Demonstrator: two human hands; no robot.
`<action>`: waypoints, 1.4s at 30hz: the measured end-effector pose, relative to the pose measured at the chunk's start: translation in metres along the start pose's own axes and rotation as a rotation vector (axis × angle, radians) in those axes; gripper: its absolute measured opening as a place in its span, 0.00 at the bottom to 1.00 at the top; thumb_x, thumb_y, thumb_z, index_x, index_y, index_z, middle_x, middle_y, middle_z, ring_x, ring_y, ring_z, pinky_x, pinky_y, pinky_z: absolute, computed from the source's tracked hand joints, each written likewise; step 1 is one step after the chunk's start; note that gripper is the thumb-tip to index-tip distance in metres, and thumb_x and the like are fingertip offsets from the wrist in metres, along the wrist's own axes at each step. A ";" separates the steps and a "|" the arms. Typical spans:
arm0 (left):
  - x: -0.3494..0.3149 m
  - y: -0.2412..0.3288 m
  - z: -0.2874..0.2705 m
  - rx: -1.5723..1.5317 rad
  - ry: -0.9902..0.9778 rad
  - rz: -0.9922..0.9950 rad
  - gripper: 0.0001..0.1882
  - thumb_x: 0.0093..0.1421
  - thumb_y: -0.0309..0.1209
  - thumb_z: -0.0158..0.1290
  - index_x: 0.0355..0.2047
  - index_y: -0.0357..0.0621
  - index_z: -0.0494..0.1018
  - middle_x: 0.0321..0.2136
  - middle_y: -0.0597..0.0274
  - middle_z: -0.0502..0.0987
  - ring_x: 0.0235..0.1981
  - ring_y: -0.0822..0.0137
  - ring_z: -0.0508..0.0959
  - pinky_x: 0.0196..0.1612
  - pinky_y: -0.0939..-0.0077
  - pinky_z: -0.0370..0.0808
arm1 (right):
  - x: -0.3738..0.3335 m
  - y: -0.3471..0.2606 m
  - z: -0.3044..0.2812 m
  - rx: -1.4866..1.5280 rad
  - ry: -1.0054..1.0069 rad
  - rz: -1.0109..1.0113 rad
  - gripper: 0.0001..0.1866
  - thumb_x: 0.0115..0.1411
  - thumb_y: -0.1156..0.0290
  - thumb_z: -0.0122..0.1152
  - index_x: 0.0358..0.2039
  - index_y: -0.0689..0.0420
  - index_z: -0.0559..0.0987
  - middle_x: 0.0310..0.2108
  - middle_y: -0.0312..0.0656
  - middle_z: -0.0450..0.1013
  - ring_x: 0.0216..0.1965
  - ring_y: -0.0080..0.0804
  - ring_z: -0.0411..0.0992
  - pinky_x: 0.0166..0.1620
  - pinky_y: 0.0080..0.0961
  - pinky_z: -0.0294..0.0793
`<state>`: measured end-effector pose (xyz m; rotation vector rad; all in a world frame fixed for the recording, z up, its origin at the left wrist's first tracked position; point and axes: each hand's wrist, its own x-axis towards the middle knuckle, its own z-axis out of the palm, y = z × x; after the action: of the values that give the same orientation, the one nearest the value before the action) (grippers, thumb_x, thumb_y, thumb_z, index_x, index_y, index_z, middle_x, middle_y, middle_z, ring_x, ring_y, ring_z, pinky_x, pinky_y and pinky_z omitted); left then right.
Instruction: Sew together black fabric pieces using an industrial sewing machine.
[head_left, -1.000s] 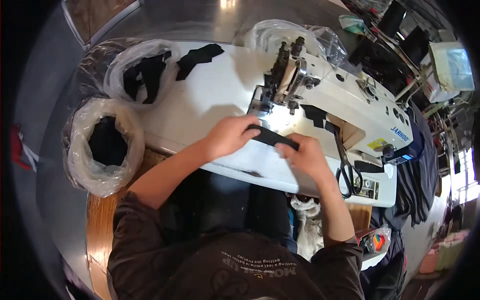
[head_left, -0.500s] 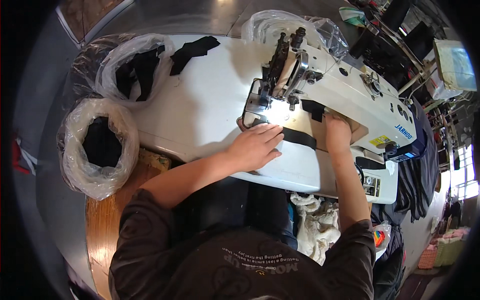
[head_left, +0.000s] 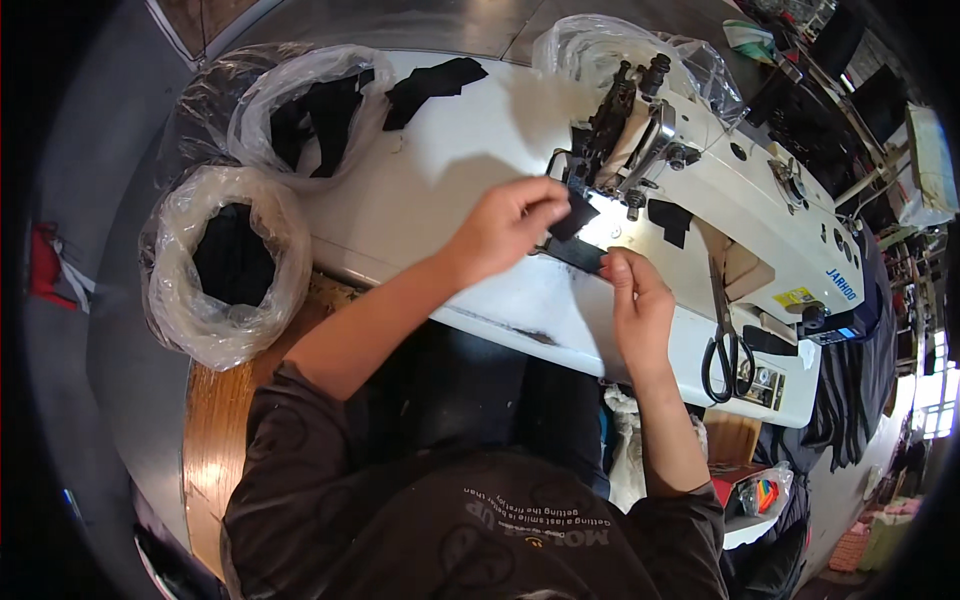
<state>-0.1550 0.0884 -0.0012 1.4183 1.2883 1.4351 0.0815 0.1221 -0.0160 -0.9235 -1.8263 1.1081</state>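
A white sewing machine [head_left: 740, 190] stands on a white table [head_left: 440, 170]. Under its lit needle area lies a black fabric strip [head_left: 577, 250]. My left hand [head_left: 510, 225] pinches the strip's folded left end just in front of the needle. My right hand [head_left: 635, 300] presses its fingertips on the strip's right end on the machine bed. Both forearms reach up from the lower edge.
Two clear plastic bags hold black fabric pieces: one [head_left: 225, 265] beside the table at left, another [head_left: 310, 105] on the table's far left. A loose black piece [head_left: 435, 82] lies beyond it. Black scissors [head_left: 728, 355] rest at the table's right.
My left hand has lifted off the flat strip and now pinches its folded end by the needle. My right hand has come back from the machine's right side to the strip.
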 end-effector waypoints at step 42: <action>-0.025 -0.052 0.037 0.921 -0.138 0.541 0.17 0.63 0.24 0.57 0.52 0.33 0.79 0.57 0.51 0.81 0.63 0.50 0.79 0.66 0.61 0.77 | 0.008 0.026 0.011 -0.750 0.015 -0.482 0.16 0.59 0.78 0.68 0.49 0.62 0.88 0.54 0.49 0.82 0.52 0.51 0.80 0.56 0.43 0.79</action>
<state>-0.1231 0.0825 -0.0619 2.5763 1.6392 1.0216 0.0725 0.1343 -0.0409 -0.8037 -2.3271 0.0993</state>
